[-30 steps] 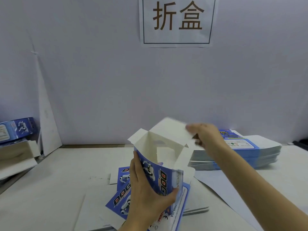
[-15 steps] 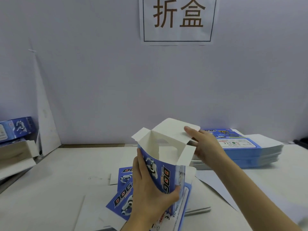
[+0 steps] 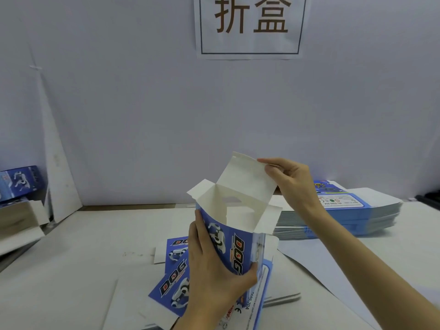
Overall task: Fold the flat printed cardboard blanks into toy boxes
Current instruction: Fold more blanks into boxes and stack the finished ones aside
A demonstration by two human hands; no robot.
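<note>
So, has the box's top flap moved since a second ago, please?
Yes. The top flap, pinched by the right hand, has swung upward; its free edge now stands higher above the stack of blanks.

Left grip low, centre, wrapped round box body, thumb on near right edge. Right grip held higher, forearm entering from lower right, pinching top flap edge.
</note>
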